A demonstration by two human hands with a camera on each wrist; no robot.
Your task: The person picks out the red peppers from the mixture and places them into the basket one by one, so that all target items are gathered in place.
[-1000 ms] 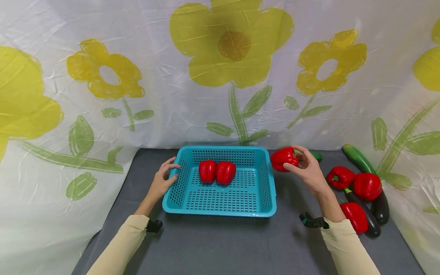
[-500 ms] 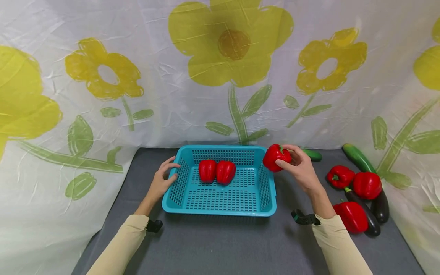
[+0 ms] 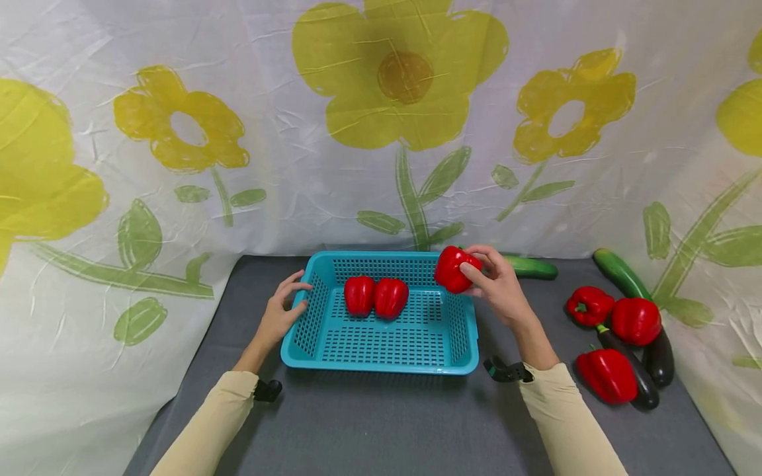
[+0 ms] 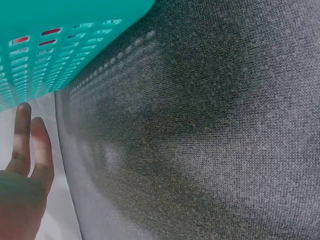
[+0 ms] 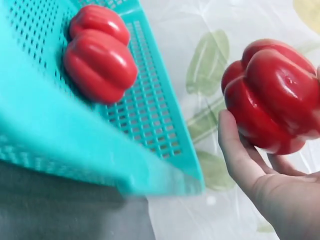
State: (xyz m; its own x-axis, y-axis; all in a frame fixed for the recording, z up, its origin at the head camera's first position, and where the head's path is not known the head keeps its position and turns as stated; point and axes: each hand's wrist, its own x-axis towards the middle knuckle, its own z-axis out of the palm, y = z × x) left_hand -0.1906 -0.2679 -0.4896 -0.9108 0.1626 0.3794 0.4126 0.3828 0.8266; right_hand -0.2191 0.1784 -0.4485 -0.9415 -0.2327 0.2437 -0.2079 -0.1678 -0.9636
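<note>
A red bell pepper (image 3: 455,270) is held in my right hand (image 3: 503,284), thumb on the near side, over the right end of the turquoise basket (image 3: 381,367). In the right wrist view the held bell pepper (image 5: 272,97) appears beside the basket's rim, fingers beneath it. Two more red bell peppers lie side by side in the basket, a left one (image 3: 360,296) and a right one (image 3: 391,299). My left hand (image 3: 280,314) is at the basket's left rim, fingers spread and slightly bent. The left wrist view shows two of its fingers (image 4: 42,147) fairly straight beside the perforated wall.
To the right lie several red bell peppers, including a near one (image 3: 607,375), two eggplants (image 3: 658,360) and a cucumber (image 3: 622,274). Another cucumber (image 3: 532,267) is behind my right hand. A flowered sheet (image 3: 268,132) hangs behind the grey table (image 3: 381,430).
My right hand has moved left with the bell pepper, from outside the basket's right rim to over its inside, turning the pepper. The left hand and basket have stayed put.
</note>
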